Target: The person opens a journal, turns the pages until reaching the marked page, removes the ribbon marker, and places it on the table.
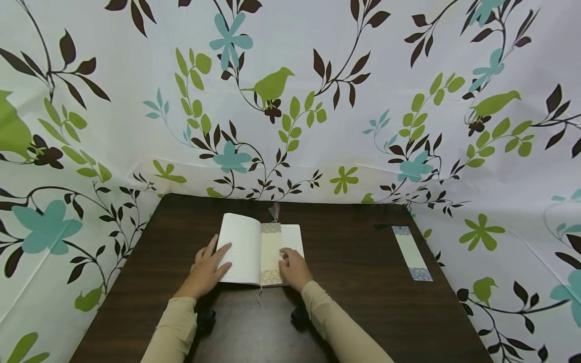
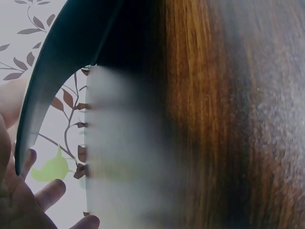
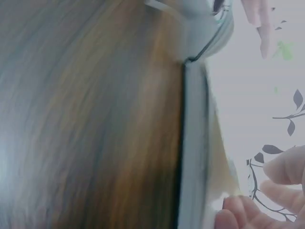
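An open book (image 1: 239, 249) lies on the dark table, its left page curving up from the spine. My left hand (image 1: 204, 269) rests at that page's outer edge, fingers spread and fairly straight over the paper. In the left wrist view the dark cover (image 2: 76, 43) bows upward in front of the left fingers (image 2: 51, 193). A cream bookmark (image 1: 271, 248) with patterned ends and a tassel (image 1: 274, 212) lies along the right page (image 1: 292, 237). My right hand (image 1: 295, 267) pinches its right edge, which slopes up toward the fingertips (image 3: 236, 206) in the right wrist view.
A second bookmark (image 1: 412, 253), white with blue patterned ends, lies at the table's right side, a dark tassel (image 1: 383, 227) by its top. A thin ribbon (image 1: 260, 296) pokes out below the spine. Patterned cloth (image 1: 290, 181) hangs behind the table (image 1: 354, 312) and at both sides.
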`<state>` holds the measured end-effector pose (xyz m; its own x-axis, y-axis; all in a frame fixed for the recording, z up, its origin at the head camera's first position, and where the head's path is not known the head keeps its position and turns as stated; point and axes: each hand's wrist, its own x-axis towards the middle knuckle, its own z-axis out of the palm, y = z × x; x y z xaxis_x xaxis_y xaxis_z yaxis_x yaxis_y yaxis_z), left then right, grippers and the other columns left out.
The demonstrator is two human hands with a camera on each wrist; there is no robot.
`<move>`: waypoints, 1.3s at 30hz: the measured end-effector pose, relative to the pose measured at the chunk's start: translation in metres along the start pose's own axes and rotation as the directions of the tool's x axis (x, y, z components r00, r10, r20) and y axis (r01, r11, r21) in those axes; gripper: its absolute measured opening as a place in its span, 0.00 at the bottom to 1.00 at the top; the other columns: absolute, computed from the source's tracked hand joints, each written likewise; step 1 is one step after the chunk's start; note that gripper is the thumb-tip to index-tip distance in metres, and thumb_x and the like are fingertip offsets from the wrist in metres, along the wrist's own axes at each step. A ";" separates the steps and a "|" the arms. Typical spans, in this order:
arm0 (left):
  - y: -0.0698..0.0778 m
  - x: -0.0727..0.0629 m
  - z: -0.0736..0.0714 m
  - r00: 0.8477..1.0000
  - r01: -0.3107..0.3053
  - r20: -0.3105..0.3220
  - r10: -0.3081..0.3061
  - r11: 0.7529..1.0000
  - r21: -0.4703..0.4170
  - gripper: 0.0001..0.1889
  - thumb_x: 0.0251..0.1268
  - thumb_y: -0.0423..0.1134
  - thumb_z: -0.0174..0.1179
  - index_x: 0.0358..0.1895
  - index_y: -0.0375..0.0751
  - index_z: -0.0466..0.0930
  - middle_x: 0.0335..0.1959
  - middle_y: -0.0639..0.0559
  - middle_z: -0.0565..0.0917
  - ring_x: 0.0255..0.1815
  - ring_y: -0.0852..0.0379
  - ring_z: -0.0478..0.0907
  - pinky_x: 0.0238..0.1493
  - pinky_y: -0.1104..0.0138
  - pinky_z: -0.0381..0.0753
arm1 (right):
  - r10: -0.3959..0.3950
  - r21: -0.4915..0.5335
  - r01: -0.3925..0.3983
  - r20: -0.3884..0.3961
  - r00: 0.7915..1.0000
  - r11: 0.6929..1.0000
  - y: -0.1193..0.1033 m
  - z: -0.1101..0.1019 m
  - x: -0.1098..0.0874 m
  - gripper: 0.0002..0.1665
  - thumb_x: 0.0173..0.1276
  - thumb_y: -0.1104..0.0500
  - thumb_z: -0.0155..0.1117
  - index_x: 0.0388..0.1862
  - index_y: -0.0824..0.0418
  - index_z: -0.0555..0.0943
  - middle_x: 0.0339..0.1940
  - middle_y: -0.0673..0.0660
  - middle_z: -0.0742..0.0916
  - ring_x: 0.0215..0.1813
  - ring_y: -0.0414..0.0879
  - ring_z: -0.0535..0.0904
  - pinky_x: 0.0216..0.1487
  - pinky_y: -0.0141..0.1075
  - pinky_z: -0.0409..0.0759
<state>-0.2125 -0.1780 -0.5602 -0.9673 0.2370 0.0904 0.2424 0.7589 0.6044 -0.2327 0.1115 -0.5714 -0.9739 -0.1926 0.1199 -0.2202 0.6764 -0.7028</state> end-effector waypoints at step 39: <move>-0.001 -0.001 -0.003 0.999 -0.002 0.052 0.003 1.000 -0.019 0.31 0.80 0.51 0.53 0.80 0.47 0.60 0.82 0.31 0.41 0.72 0.19 0.47 0.54 0.20 0.54 | 0.333 -0.185 -0.332 -0.029 0.943 0.925 0.141 -0.155 -0.053 0.29 0.69 0.69 0.66 0.68 0.71 0.73 0.60 0.79 0.76 0.59 0.72 0.75 0.57 0.62 0.75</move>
<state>-0.2121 -0.1805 -0.5587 -0.9614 0.2704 0.0510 0.2429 0.7468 0.6191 -0.2205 0.3276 -0.5683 -0.9928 0.0641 -0.1007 0.1098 0.8212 -0.5599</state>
